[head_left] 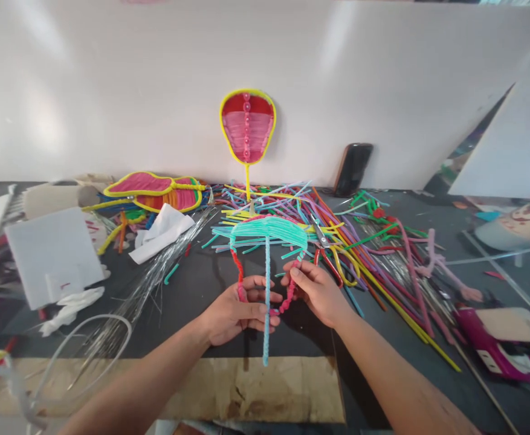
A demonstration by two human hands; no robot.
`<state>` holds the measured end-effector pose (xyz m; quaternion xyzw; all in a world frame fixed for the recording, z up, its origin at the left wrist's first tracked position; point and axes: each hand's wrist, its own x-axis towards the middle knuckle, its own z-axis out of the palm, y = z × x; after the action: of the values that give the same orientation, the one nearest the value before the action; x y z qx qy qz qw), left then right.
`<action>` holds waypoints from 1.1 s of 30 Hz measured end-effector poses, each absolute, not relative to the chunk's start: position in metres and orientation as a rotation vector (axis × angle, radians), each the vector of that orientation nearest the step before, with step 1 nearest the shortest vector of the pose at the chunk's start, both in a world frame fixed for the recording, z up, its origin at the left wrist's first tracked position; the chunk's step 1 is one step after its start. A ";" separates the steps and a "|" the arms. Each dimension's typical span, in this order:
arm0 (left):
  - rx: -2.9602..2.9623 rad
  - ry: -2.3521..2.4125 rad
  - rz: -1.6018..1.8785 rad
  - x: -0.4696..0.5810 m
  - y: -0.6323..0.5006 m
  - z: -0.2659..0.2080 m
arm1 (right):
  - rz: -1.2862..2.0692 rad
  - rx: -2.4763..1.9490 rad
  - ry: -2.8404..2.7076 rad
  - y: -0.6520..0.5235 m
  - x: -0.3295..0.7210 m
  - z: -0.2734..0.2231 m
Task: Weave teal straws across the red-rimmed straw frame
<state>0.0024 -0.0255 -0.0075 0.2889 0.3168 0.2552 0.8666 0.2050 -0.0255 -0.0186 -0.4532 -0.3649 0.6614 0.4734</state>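
Both hands hold a pipe-cleaner piece (267, 231) above the dark table. Its top is a turquoise wound band; a light blue stem (267, 290) runs down its middle, and a red and pink twisted outline (287, 300) curves below. My left hand (242, 309) is closed round the lower left of the outline, its thumb by the stem. At the right side, my right hand (314, 289) pinches the pink twisted part between thumb and fingers. Behind stands a finished pink and red shape (247, 127) with a yellow rim and yellow stem.
Loose coloured pipe cleaners (373, 272) lie behind and to the right, with scissors (319, 232) among them. Metal wires (156, 266), crumpled white paper (165, 229) and a winged pink-yellow piece (142, 184) are left. A phone (354, 169) leans on the white board; a magenta tool (495, 350) lies right.
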 end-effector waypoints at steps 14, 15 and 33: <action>0.545 0.776 0.551 0.015 -0.033 -0.007 | 1.567 -1.014 -0.616 -0.024 0.202 -0.015; 0.548 0.776 0.559 0.015 -0.034 -0.007 | 1.579 -1.014 -0.613 -0.024 0.203 -0.015; 0.565 0.798 0.605 0.016 -0.035 -0.011 | 1.703 -0.899 -0.567 -0.025 0.201 -0.013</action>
<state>0.0161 -0.0348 -0.0111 0.2671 0.3775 0.2863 0.8391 0.2010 -0.0245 -0.0126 -0.3779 -0.2381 0.7156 0.5370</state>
